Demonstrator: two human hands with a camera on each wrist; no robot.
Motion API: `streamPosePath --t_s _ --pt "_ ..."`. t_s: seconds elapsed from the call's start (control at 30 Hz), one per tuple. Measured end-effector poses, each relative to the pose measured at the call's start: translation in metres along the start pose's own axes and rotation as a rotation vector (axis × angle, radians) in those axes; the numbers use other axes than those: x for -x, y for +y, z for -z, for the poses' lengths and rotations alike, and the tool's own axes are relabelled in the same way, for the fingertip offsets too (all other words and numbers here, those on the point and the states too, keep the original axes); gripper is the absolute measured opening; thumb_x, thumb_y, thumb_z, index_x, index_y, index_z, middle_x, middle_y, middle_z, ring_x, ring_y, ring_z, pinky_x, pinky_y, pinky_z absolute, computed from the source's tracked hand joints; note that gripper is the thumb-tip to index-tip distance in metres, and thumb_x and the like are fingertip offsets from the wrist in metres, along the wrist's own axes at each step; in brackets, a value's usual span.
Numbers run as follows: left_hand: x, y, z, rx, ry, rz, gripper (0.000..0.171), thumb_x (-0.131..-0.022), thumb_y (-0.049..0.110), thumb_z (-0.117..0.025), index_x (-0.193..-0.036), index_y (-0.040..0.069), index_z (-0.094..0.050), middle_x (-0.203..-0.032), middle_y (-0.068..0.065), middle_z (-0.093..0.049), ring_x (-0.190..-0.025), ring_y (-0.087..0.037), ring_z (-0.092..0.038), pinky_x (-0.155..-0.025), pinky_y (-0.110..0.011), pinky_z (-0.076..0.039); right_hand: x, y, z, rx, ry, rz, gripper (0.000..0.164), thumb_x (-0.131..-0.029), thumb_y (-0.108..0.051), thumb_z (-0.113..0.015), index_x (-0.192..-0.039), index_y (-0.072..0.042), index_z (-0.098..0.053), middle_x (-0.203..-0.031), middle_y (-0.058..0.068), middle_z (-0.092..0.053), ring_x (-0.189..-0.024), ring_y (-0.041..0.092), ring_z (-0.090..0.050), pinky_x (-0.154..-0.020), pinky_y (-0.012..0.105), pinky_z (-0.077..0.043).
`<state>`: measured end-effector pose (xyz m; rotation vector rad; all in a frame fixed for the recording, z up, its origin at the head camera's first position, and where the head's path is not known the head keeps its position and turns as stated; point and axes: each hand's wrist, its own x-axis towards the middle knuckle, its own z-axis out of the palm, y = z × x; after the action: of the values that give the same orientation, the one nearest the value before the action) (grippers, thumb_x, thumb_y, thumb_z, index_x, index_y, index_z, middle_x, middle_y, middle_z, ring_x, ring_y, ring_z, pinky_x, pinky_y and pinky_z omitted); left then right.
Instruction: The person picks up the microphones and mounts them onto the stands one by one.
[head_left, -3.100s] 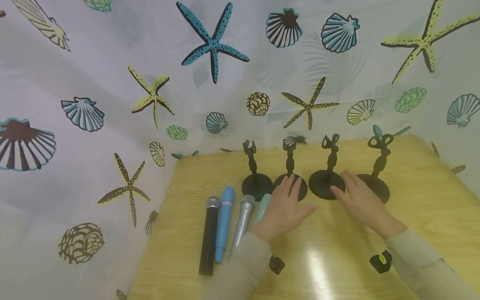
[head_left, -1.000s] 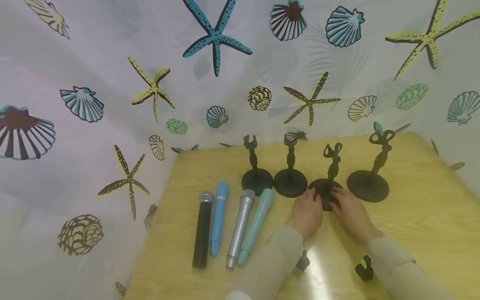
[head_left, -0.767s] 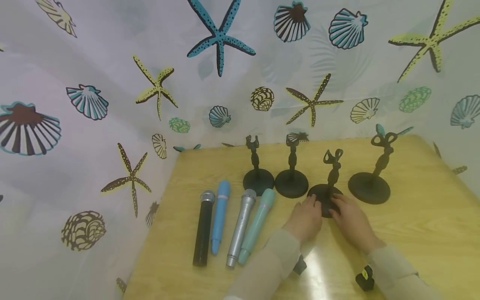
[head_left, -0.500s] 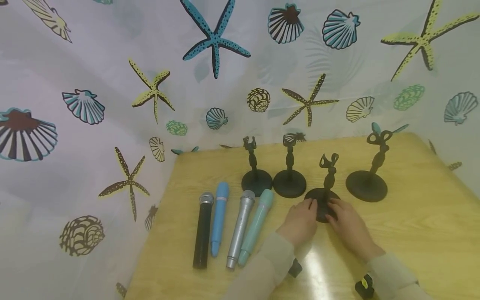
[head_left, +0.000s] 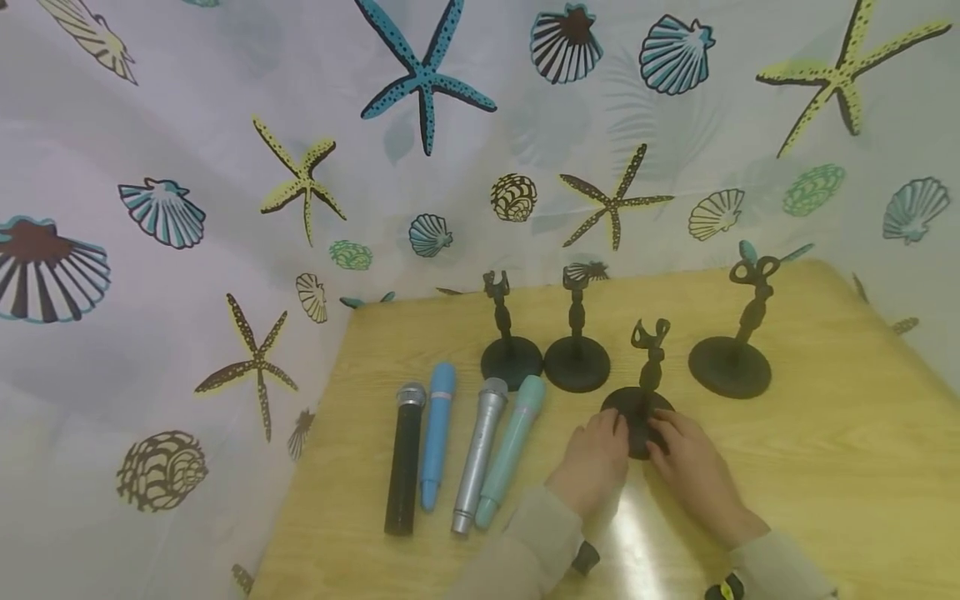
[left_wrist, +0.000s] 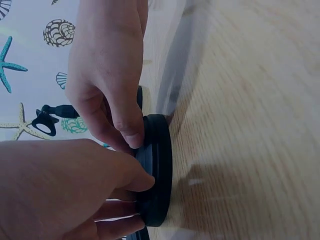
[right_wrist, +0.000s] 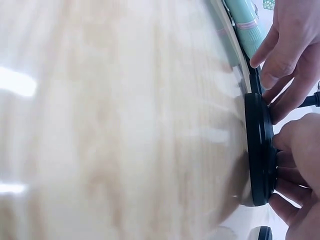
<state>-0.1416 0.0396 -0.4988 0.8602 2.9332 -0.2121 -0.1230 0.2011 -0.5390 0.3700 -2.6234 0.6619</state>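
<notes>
Both hands hold the round base of a black microphone stand (head_left: 651, 375), nearer the person than the other stands. My left hand (head_left: 596, 458) grips the base's left edge. Opposite it, my right hand (head_left: 693, 471) has thumb and fingers at the right edge. In the left wrist view, the thick base (left_wrist: 156, 170) shows between both hands; the right wrist view shows its rim (right_wrist: 260, 150) from the near side. The stand is upright, its clip open at the top. Whether the base touches the table is hard to tell. Fingers hide part of it.
Three more microphone stands stand behind: left (head_left: 512, 362), middle (head_left: 577, 364) and right (head_left: 730, 367). To the left lie a black microphone (head_left: 403, 471), a blue one (head_left: 437, 437), a silver one (head_left: 478, 458) and a green one (head_left: 510, 454). A patterned curtain (head_left: 465, 200) borders the table (head_left: 840, 433).
Earlier the hands hovered over the stands with fingers spread. They have since taken hold of the third stand's base and moved it toward the person, out of the row.
</notes>
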Motion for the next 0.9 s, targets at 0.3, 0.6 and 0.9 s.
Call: streamPosePath --t_s 0.3,0.6,0.9 --pt "0.017 -0.001 -0.002 -0.019 0.077 0.006 0.044 -0.102 0.027 -0.051 -0.143 0.012 -0.048 -0.142 0.0 -0.049 -0.126 -0.012 -0.051 -0.088 -0.024 -0.055 0.004 -0.005 -0.002 -0.028 -0.004 0.018 0.034 -0.081 -0.004 -0.076 -0.11 0.01 -0.065 -0.12 0.027 -0.062 -0.111 0.045 -0.058 -0.095 0.058 -0.05" --pt "0.029 -0.002 -0.005 -0.027 0.157 0.015 0.046 -0.098 0.034 -0.058 -0.138 0.012 -0.051 -0.132 0.0 -0.053 -0.114 -0.011 -0.054 -0.075 -0.023 -0.053 -0.004 -0.004 -0.008 -0.142 -0.16 -0.017 0.057 -0.088 -0.014 -0.073 -0.13 0.018 -0.05 -0.142 0.037 -0.043 -0.129 0.054 -0.042 -0.107 0.066 -0.037" --pt "0.028 -0.033 -0.011 0.244 0.126 0.025 0.045 -0.099 0.029 -0.056 -0.139 0.009 -0.053 -0.139 -0.005 -0.053 -0.123 -0.017 -0.056 -0.092 -0.025 -0.055 -0.008 -0.007 -0.014 -0.153 -0.179 0.007 0.057 -0.089 -0.014 -0.073 -0.133 0.014 -0.05 -0.144 0.035 -0.043 -0.131 0.053 -0.042 -0.107 0.065 -0.038"
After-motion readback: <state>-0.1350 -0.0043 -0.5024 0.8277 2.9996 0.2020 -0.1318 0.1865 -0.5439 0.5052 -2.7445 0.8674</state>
